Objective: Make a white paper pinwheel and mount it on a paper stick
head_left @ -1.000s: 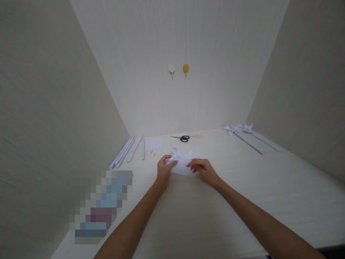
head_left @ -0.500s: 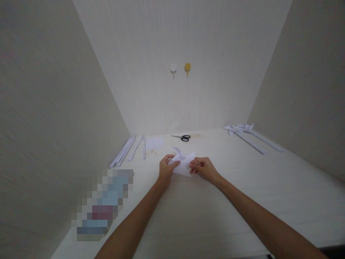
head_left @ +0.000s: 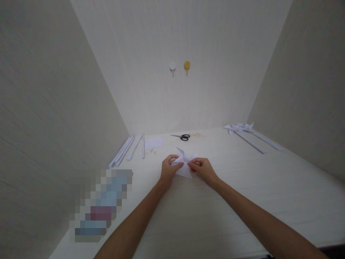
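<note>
A white paper pinwheel [head_left: 184, 171] with partly folded-in blades is held between my hands above the table. My left hand [head_left: 169, 168] grips its left side, the thumb pressing on top near the middle and the fingers behind. With thumb and forefinger pinched, my right hand [head_left: 202, 168] holds a right-hand flap close to the centre. One blade curls up at the back. Whatever lies under the fingertips is hidden.
Black-handled scissors [head_left: 184, 137] lie behind my hands. To the left are rolled paper sticks [head_left: 121, 151], a white paper sheet [head_left: 153, 142] and small pale bits [head_left: 151, 152]. Finished pinwheels [head_left: 238, 127] on sticks lie back right. A blurred-out object [head_left: 107, 201] sits front left.
My left hand has shifted slightly right, its thumb now nearer the centre. My right hand has brought the right flap inward, so the two hands' fingertips are closer together.
</note>
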{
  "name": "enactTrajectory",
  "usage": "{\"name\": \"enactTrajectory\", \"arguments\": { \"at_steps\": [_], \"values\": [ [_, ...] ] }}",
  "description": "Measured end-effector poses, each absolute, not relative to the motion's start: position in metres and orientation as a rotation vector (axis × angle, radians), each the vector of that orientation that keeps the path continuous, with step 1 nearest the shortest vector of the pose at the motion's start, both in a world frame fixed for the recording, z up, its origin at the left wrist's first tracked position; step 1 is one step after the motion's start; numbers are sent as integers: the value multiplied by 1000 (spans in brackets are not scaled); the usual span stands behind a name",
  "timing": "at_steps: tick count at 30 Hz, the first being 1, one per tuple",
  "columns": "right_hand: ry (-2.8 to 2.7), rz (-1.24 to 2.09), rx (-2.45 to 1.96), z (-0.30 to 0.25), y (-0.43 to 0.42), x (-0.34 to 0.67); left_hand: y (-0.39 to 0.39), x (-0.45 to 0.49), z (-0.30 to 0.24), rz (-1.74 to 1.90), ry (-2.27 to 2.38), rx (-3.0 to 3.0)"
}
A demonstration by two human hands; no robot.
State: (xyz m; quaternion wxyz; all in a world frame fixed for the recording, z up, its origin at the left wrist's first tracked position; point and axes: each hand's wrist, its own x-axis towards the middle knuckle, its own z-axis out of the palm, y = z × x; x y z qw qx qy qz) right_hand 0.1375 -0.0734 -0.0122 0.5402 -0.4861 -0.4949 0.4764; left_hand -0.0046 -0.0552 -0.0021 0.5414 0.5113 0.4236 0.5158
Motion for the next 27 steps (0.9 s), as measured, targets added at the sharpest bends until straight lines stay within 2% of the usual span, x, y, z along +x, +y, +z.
{"name": "enactTrajectory", "arguments": {
  "at_steps": [15, 27],
  "values": [
    [-1196, 1121, -1176, -16, -72, 137, -58, -3, 2, 1243, 1025, 1216],
    [-1234, 974, -1218, -21, -69, 138, -59, -2, 2, 1248, 1033, 1280]
  ]
}}
